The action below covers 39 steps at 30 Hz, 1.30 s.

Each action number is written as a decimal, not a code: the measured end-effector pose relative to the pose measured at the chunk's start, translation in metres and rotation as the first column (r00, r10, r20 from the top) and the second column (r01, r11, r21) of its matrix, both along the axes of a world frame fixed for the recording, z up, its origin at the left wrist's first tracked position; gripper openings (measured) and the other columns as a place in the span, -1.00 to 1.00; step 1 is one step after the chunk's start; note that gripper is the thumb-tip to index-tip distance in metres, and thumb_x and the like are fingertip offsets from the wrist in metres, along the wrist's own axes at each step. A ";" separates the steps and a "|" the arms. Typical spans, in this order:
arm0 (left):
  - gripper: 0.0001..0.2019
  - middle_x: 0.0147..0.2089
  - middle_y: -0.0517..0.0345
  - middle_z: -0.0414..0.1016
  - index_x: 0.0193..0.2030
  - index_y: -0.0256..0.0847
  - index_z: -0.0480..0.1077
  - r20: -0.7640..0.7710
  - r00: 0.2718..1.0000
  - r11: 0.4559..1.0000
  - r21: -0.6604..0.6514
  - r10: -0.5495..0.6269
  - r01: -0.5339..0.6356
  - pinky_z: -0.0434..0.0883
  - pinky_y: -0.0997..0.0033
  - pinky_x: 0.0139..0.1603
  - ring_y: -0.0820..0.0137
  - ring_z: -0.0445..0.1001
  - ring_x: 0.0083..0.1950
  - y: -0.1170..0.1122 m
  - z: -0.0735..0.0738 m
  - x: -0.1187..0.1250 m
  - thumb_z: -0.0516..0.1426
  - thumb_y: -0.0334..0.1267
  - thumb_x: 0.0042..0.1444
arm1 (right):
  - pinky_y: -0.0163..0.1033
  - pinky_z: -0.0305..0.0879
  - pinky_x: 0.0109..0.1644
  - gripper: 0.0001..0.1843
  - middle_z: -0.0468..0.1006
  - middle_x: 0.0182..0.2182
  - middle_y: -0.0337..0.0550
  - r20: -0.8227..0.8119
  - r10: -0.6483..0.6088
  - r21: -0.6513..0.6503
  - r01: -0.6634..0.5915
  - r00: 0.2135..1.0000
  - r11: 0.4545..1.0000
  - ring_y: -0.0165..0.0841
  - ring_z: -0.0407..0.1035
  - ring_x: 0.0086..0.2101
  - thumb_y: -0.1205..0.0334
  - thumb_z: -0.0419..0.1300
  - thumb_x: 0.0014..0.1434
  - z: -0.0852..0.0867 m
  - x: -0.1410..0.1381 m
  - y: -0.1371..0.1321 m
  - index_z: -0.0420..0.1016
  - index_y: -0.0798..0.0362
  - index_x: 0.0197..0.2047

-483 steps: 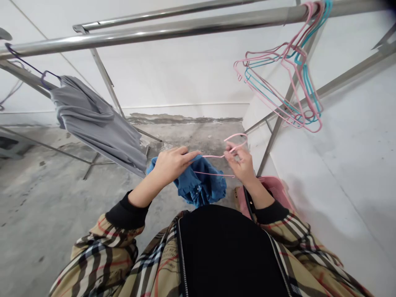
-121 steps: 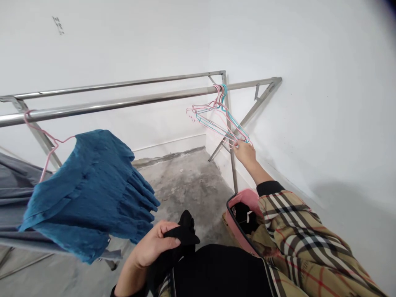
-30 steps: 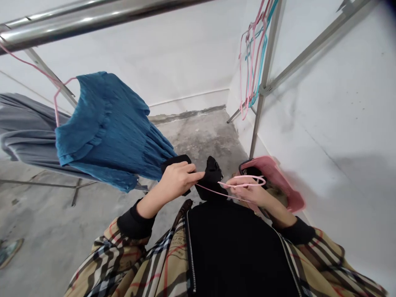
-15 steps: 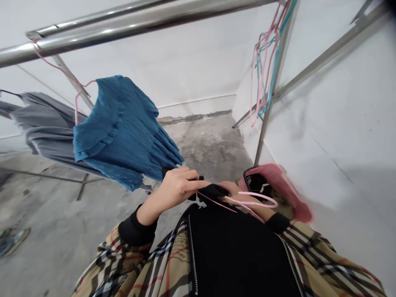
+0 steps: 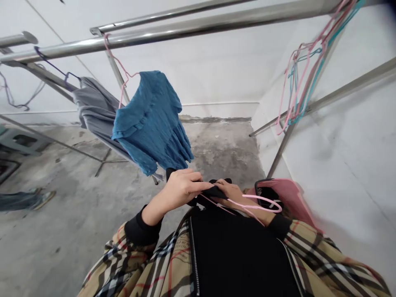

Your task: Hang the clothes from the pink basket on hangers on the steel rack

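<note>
Close to my chest, my left hand (image 5: pixel 182 185) is closed on a bunched black garment (image 5: pixel 215 191), its thumb pressing the cloth. My right hand (image 5: pixel 230 190) grips the other side of the same cloth, its fingers curled in. A pink hanger (image 5: pixel 262 198) lies across my right wrist, its hook end pointing right, and its thin arms run in under the black cloth. Where the hanger sits inside the garment is hidden. Just beyond my left hand hangs a blue dress (image 5: pixel 148 119) on another pink hanger (image 5: pixel 126 78).
A metal rail (image 5: pixel 185 31) crosses the top. Grey clothing (image 5: pixel 95 107) hangs behind the dress. Several pink and teal hangers (image 5: pixel 297 90) hang at the right. A pink basket (image 5: pixel 291 198) holding dark clothes stands by the right wall. Another person's leg and shoe (image 5: pixel 31 200) show at left.
My view has swung left, so the rail, dress and hangers sit further right. My right hand has come in closer to my left on the black cloth.
</note>
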<state>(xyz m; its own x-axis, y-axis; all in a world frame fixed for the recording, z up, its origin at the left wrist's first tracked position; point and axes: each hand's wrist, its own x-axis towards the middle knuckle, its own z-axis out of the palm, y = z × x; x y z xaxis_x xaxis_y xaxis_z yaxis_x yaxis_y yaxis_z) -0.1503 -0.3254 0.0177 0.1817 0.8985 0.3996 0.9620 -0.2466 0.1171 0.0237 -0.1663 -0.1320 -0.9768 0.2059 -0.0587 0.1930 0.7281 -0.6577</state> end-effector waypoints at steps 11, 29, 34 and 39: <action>-0.72 -0.42 0.18 0.46 -0.07 -0.05 0.55 -0.018 0.989 0.989 0.001 0.146 -0.146 0.19 0.45 -0.41 0.47 0.35 -0.41 -0.045 -0.007 -0.004 0.00 -0.26 0.36 | -0.24 0.27 -0.08 -0.88 0.42 -0.09 -0.10 -0.073 -0.055 -0.001 0.055 0.996 0.998 -0.28 0.34 -0.15 0.33 0.10 0.12 -0.062 -0.023 0.016 0.35 -0.04 -0.25; -0.76 -0.39 0.17 0.49 -0.07 -0.11 0.56 0.135 0.926 0.935 0.005 0.351 -0.355 0.29 0.52 -0.37 0.49 0.42 -0.38 -0.128 -0.018 -0.024 0.05 -0.23 0.34 | 0.09 0.27 0.18 -0.59 0.36 0.12 0.08 -0.384 -0.149 0.141 0.217 0.911 0.966 -0.10 0.29 0.11 0.47 0.03 -0.03 -0.047 -0.043 0.043 0.49 0.03 -0.13; -0.76 -0.33 0.16 0.51 -0.02 -0.08 0.55 0.152 0.887 0.899 -0.025 0.436 -0.437 0.32 0.54 -0.35 0.49 0.47 -0.35 -0.147 -0.029 -0.046 0.08 -0.25 0.30 | 0.08 0.32 0.15 -0.41 0.53 -0.01 0.02 -0.260 -0.358 -0.144 0.331 0.897 0.933 -0.16 0.44 -0.01 0.39 0.05 -0.04 -0.037 -0.053 0.061 0.43 0.05 0.11; -0.75 -0.30 0.17 0.55 -0.04 -0.04 0.58 0.181 0.772 0.792 -0.122 0.610 -0.598 0.34 0.54 -0.32 0.44 0.51 -0.30 -0.156 -0.049 -0.077 0.10 -0.14 0.28 | 0.03 0.35 0.10 -0.49 0.61 -0.11 0.01 -0.252 -0.451 -0.365 0.348 0.856 0.863 -0.21 0.49 -0.13 0.21 0.14 -0.01 -0.009 -0.066 0.076 0.47 0.12 0.04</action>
<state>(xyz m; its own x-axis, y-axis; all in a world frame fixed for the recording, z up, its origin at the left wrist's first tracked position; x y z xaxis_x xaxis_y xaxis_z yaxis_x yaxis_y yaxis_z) -0.2274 -0.4818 -0.0309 -0.4838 0.8171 0.3134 0.8642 0.3897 0.3182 -0.0427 -0.0906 -0.1414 -0.7871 0.6054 0.1180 0.1670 0.3934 -0.9041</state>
